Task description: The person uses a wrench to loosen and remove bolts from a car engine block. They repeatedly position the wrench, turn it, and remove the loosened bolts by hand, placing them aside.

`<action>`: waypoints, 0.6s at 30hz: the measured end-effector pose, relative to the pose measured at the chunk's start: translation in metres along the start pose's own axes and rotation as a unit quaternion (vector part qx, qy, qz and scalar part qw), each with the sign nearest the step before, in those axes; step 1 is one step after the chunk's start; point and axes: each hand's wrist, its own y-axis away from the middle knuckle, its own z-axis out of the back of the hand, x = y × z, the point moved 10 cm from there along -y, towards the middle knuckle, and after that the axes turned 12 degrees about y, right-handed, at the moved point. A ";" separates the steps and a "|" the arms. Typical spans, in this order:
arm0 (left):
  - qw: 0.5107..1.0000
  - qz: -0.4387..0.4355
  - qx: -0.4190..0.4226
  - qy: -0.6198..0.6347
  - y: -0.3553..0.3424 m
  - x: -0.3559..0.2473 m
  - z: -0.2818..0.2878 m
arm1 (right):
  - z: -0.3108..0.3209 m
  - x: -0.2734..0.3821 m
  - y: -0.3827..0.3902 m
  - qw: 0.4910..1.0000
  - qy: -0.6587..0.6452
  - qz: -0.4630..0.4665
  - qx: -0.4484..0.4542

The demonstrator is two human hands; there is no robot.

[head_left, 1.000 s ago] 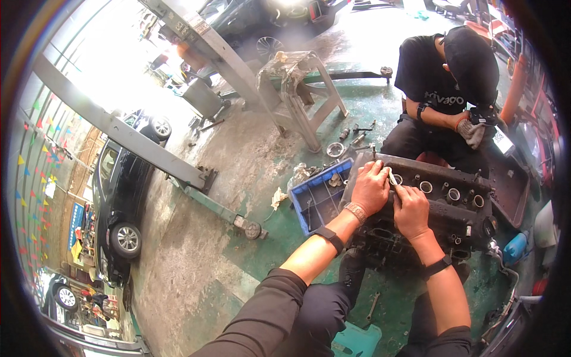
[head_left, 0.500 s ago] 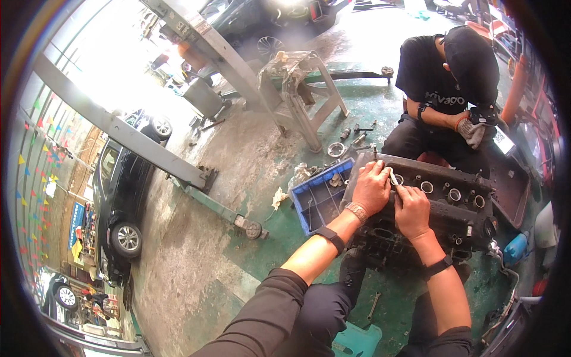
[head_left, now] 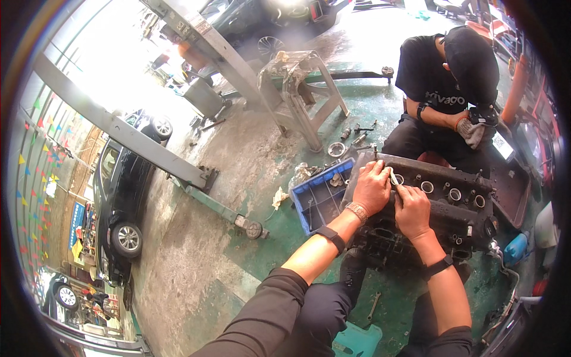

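Hardly anything has shifted: my right fingers (head_left: 404, 195) pinch a whitish strip (head_left: 393, 177) at the engine cover (head_left: 449, 209); my left hand (head_left: 373, 189), grip unclear, probably steadies it.

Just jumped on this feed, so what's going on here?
The person's left hand rests on a dark engine part. The right hand is close beside it, fingers at a small pale piece; whether it's gripped is unclear. A blue tray lies left, and a co-worker sits opposite.
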 end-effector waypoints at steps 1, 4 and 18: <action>1.000 0.001 0.001 0.000 0.000 0.000 0.000 | 0.000 0.000 0.000 1.000 0.002 0.001 -0.001; 1.000 -0.003 -0.006 -0.003 0.000 -0.002 0.002 | 0.000 0.000 0.000 1.000 -0.001 0.000 0.000; 0.999 0.032 0.031 0.001 0.000 0.006 -0.004 | -0.001 -0.001 -0.001 1.000 -0.012 -0.015 0.016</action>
